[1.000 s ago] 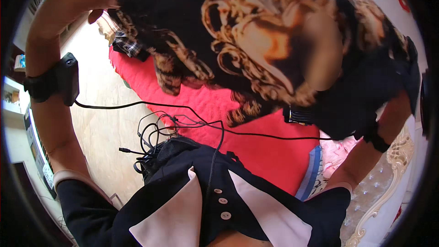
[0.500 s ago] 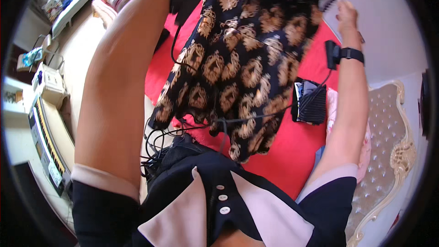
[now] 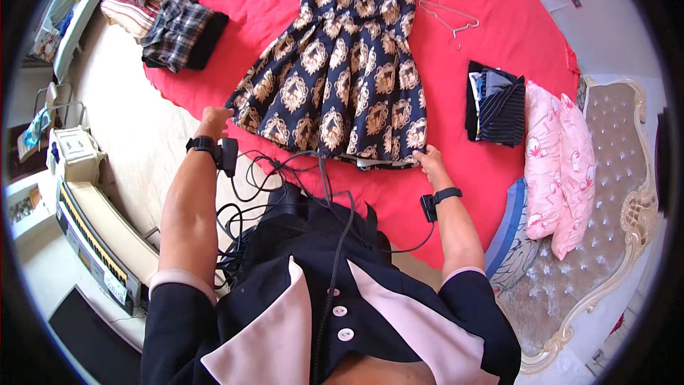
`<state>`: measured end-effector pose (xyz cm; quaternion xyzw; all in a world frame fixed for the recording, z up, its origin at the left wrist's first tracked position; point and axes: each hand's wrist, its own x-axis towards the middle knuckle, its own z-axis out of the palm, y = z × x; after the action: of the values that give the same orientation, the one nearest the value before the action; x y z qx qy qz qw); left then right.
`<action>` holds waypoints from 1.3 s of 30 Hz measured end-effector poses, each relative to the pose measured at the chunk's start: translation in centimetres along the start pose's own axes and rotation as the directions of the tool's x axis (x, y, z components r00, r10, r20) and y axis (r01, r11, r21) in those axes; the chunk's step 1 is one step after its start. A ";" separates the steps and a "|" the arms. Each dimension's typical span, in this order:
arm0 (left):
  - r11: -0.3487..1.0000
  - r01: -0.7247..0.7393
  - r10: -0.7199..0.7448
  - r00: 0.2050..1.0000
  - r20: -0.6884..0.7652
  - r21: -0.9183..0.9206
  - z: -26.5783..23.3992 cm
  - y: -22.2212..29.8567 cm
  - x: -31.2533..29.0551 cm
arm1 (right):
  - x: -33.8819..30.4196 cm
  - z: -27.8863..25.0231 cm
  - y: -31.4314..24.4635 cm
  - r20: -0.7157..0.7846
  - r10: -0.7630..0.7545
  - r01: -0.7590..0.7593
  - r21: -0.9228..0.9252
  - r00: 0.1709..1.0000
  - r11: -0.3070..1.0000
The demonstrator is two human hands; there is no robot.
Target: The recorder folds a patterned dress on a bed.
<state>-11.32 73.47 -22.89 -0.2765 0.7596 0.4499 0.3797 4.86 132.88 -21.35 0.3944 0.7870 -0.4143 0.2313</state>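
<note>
Dark sleeves (image 3: 182,328), pink cuffs (image 3: 179,279) — black wristbands (image 3: 447,194)

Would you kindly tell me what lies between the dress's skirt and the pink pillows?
In the head view, dark striped folded clothes lie on the red sheet between the dress's skirt and the pillows.

The sleeveless dress (image 3: 331,93) is showing smooth printed cloth, falling into soft pleats. The red bedsheet (image 3: 477,171) is looking matt and lightly wrinkled. The tufted headboard (image 3: 605,157) is gleaming like velvet, with shiny glints, while its carved frame (image 3: 636,214) is appearing smooth and glossy. The pale floor (image 3: 107,85) is reflecting light; the plaid shirt (image 3: 174,32) is showing matt woven cloth.
</note>
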 end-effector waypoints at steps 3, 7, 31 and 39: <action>0.950 -0.168 0.158 0.986 0.057 0.264 0.9 -3.1 0.4 | 0.1 1.6 1.2 -0.282 -0.091 0.054 -0.137 0.955 0.989; 0.936 0.088 -0.096 0.995 -0.007 -0.340 4.3 -0.6 0.5 | 1.9 2.1 1.3 -0.226 0.038 0.011 0.213 0.973 0.977; 0.829 0.264 -0.246 0.964 0.102 -0.493 13.2 -3.4 -0.1 | 1.7 4.4 4.3 0.024 0.608 -0.318 0.868 0.794 0.381; 0.665 0.257 -0.148 0.966 0.213 -0.701 19.1 -4.3 1.3 | 2.2 6.7 3.8 0.456 0.157 -0.465 0.885 0.876 0.019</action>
<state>-2.52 88.59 -31.86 -0.4546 0.4568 0.6854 0.3390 6.96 129.55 -28.34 0.5573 0.1651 -0.8095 0.0831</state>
